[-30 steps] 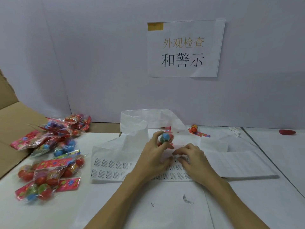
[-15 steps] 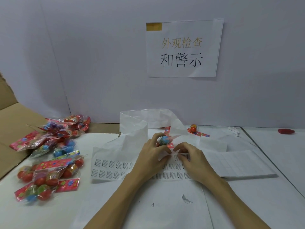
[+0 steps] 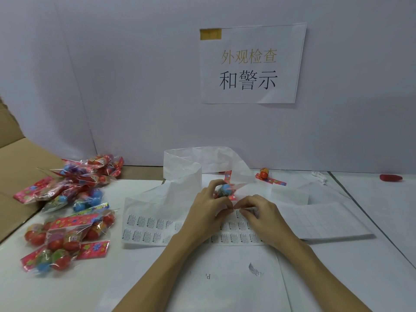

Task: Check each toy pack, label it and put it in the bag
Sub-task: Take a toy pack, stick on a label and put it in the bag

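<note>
Clear-wrapped toy pack at frame centre, gripped in left hand just above label sheet; right hand pinching, probably peeling a label. Unchecked packs piled lower left within reach.

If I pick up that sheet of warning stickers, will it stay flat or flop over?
Probably flop: the sticker sheet looks thin, and its far end already curls up off the table. It likely weighs little and may crease.

— Where are the hands?
— Both forearms reach forward, meeting over the label sheet. The left hand curls round a toy pack; the right hand pinches at the sheet.
</note>
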